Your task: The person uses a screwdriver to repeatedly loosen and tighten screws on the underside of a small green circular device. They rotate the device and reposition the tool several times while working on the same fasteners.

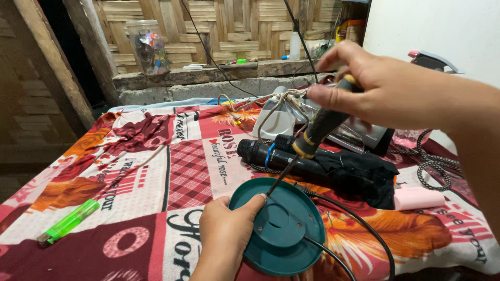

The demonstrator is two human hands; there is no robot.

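Your left hand (pixel 225 225) grips the near-left rim of a round dark-green plastic base (pixel 279 229), thumb pressed over its edge, holding it flat on the counter (pixel 156 208). The base lies underside up at the front centre of the counter, on a patchwork cloth of red, pink and white squares with flowers and lettering. A black cable (pixel 359 221) leaves the base on its right side and curves off toward the near edge.

Your right hand (pixel 383 86) is closed around the black-and-yellow handle of a screwdriver (pixel 312 136), fingers wrapped high on the grip. The tool slants down to the left, and its thin shaft meets the base just beside your left thumb, near the raised central disc.

Behind the base lies a black microphone (pixel 271 155) with a blue ring, partly tucked into a heap of black cloth (pixel 364 174). A pink block (pixel 419 199) sits just to the right of that cloth, with a braided black-and-white cord (pixel 435 164) coiled behind it. A green lighter (pixel 67 222) lies well apart on the left. A clear plastic jar (pixel 147 47) of small coloured bits stands on the concrete ledge at the back, in front of a woven bamboo wall.
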